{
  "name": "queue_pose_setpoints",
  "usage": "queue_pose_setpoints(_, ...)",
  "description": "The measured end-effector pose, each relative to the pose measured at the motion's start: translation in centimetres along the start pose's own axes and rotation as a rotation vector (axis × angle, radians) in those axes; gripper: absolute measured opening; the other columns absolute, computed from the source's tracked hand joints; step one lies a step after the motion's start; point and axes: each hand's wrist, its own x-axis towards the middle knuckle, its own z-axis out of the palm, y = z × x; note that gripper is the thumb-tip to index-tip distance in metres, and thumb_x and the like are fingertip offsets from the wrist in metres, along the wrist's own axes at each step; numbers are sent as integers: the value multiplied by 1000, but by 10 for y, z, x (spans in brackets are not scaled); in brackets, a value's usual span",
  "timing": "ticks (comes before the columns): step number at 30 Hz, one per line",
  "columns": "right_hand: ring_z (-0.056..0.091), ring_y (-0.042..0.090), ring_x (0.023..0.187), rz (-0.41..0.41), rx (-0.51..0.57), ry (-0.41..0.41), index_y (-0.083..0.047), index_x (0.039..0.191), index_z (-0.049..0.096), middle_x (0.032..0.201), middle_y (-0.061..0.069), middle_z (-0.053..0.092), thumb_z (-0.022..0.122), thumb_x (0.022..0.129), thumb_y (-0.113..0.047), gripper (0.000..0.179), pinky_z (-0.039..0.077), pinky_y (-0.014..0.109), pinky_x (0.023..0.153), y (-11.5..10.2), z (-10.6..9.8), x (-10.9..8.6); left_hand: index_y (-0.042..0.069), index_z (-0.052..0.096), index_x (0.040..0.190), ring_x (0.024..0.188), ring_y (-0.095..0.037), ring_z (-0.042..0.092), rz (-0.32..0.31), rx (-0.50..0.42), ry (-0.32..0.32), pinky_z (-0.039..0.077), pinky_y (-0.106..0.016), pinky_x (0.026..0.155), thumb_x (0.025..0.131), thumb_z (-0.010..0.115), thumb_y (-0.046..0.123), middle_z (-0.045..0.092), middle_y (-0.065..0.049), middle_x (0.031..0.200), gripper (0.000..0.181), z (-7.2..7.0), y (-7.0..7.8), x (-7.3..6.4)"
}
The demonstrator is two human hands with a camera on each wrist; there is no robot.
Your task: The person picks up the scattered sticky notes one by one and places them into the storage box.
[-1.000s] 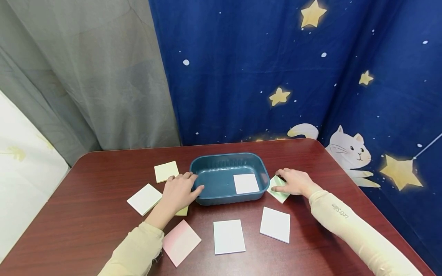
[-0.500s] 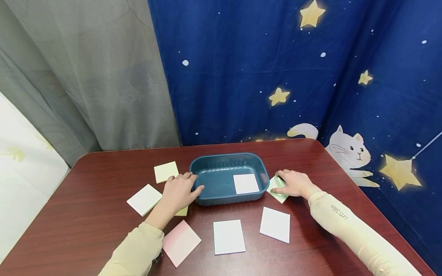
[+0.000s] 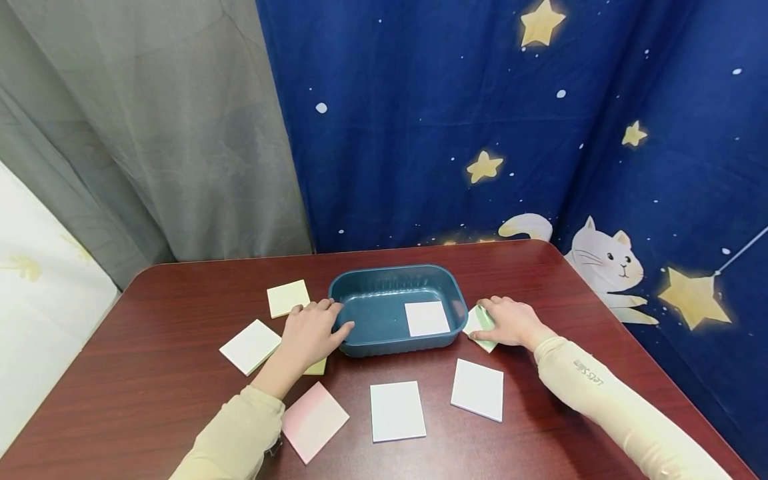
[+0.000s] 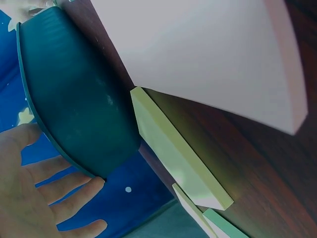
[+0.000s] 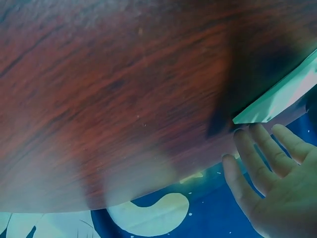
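Note:
A dark teal bin (image 3: 390, 348) stands mid-table with a white square note pad (image 3: 427, 319) lying in its right half. My left hand (image 3: 309, 333) rests on the bin's left rim; the left wrist view shows its spread fingers against the rim (image 4: 37, 119). A yellow note pad (image 3: 316, 367) lies partly hidden beneath that hand. Right of the bin, my right hand (image 3: 510, 322) is over a pale green note pad (image 3: 483, 320). In the right wrist view, fairly straight fingertips reach the edge of this green pad (image 5: 282, 99).
Left of the bin lie a pale yellow pad (image 3: 288, 298) and a white pad (image 3: 251, 347). Nearer me are a pink pad (image 3: 315, 423) and two white pads, one central (image 3: 397, 412) and one to the right (image 3: 478, 391). Curtains (image 3: 390, 133) hang behind the table.
My right hand has shifted slightly toward me over the green pad, whose place looks the same. The left hand and the bin have stayed put.

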Motion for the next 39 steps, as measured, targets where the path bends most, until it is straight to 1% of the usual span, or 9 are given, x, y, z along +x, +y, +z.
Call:
queue_pose_setpoints(3,52,28,90,-3,6,2,-4,117,53,104,12,56,63,69,-55,71,44,44,66,0,1,0,6,61,108,92,-28,56,-2,-5,-4,39,-50,77,81,56,43,58,-12,106,45,-1,0,0)
queue_pose_setpoints(7,51,29,93,4,31,-16,-3,119,51,106,13,55,65,69,-53,72,44,46,67,-2,1,0,6,61,108,92,-29,55,-4,-11,-9,39,-50,78,82,56,42,58,-13,107,45,-1,0,0)
queue_pose_setpoints(13,48,31,97,48,62,-66,-1,123,47,110,15,52,66,67,-54,79,43,48,69,-6,-3,-1,6,61,109,92,-29,56,-5,-11,-14,38,-51,78,82,56,43,58,-13,108,45,-1,-1,-1)
queue_pose_setpoints(16,49,31,95,67,66,-71,-2,124,47,108,16,53,66,67,-54,80,43,48,68,-8,-4,-2,6,61,109,93,-29,55,-4,-14,-17,38,-51,78,82,56,42,57,-13,108,46,-1,0,-1)
queue_pose_setpoints(22,49,27,88,86,69,-49,-3,122,48,101,12,55,66,67,-54,76,42,44,64,-9,-2,-4,6,61,109,92,-29,56,-1,-9,-11,39,-50,77,82,56,42,58,-13,108,46,-1,-1,-1)
queue_pose_setpoints(25,48,27,86,81,98,-34,-3,121,48,98,12,53,68,67,-52,75,41,44,64,-10,-1,-5,6,61,108,92,-29,56,0,-11,-5,39,-50,77,81,57,42,58,-13,108,45,-2,-1,-1)
queue_pose_setpoints(28,47,27,86,83,129,-14,-4,122,46,100,12,50,70,65,-50,77,41,44,63,-10,-1,-5,6,62,108,91,-29,56,0,-11,-4,39,-51,77,81,57,42,58,-13,107,45,-2,-1,-1)
queue_pose_setpoints(33,49,27,85,58,161,23,-5,127,42,104,13,46,73,63,-47,83,43,43,61,-10,1,-4,6,61,108,92,-29,56,-2,-15,-9,39,-51,77,82,56,41,58,-13,108,45,-2,-1,-1)
queue_pose_setpoints(39,48,30,94,30,140,37,-7,128,43,109,13,47,72,65,-45,79,42,47,68,-9,1,-2,6,61,109,93,-29,55,-4,-18,-12,39,-51,78,82,56,41,58,-13,108,45,-3,0,-1)
